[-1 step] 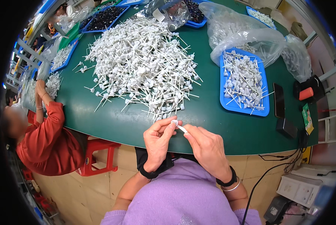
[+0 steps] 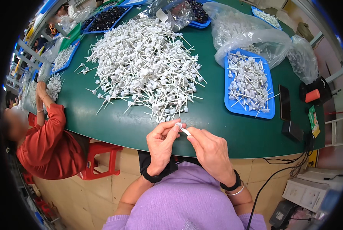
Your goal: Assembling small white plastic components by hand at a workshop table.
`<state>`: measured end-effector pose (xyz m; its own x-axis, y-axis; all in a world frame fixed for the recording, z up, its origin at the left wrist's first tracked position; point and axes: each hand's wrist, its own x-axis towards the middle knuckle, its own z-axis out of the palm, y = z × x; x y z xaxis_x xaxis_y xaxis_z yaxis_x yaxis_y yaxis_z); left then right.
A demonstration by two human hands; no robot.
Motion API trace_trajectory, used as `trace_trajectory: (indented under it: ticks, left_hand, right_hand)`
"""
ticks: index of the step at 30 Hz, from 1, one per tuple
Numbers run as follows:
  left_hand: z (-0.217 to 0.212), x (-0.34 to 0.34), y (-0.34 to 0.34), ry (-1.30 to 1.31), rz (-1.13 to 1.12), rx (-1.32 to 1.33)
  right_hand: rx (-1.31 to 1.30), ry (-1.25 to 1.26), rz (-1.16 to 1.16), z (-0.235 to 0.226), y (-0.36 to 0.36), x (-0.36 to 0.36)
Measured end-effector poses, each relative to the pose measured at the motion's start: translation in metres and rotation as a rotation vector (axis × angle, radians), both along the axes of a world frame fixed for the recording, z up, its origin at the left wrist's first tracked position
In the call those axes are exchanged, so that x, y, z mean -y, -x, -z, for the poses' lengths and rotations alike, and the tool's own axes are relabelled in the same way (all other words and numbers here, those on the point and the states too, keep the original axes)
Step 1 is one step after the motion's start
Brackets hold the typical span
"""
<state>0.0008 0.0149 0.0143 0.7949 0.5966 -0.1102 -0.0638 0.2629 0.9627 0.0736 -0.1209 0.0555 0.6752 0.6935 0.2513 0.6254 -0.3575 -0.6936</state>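
My left hand [image 2: 160,145] is closed, its thumb and fingers pinching the wide head of a small white plastic piece with a thin stem [image 2: 185,131]. The fingers of my right hand [image 2: 211,151] pinch the stem end of that same piece. Both hands meet just above the near edge of the green table [image 2: 141,132]. Beyond them lies a large heap of similar white plastic pieces [image 2: 144,65], each with a lumpy head and a thin stem. My fingertips partly hide the held piece.
To the right, a blue tray [image 2: 229,105] holds more white pieces, with a clear plastic bag [image 2: 271,40] behind it. A phone [image 2: 284,102] and black box [image 2: 293,131] lie beyond. Trays of dark parts [image 2: 106,19] stand at the back. At left sits a person in red [image 2: 50,143].
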Motion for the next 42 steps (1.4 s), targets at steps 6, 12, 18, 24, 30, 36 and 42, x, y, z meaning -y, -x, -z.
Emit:
trace_trajectory:
  ticks: [6, 12, 18, 24, 30, 36, 42]
  left_hand:
    - [0.000, 0.004, -0.004, 0.048, -0.017, 0.086]
    - [-0.002, 0.009, -0.003, 0.024, -0.030, 0.078]
    - [0.004, 0.011, -0.003, -0.005, -0.060, 0.068]
    - [0.005, 0.015, -0.005, -0.061, -0.100, 0.074]
    - [0.006, 0.018, -0.006, -0.136, -0.136, 0.053]
    - [0.006, 0.019, -0.005, -0.172, -0.139, 0.041]
    - [0.004, 0.013, -0.005, -0.097, -0.064, 0.077]
  right_hand:
    - [0.120, 0.020, 0.053, 0.005, 0.002, -0.005]
    - [0.143, 0.046, 0.078, 0.005, 0.003, -0.006]
    - [0.173, 0.047, 0.109, 0.008, 0.005, -0.008]
    - [0.200, 0.038, 0.123, 0.009, 0.005, -0.008]
    - [0.159, 0.030, 0.149, 0.009, 0.007, -0.011]
    - [0.158, 0.040, 0.149, 0.007, 0.007, -0.010]
    - [0.046, -0.119, 0.051, 0.011, -0.005, -0.007]
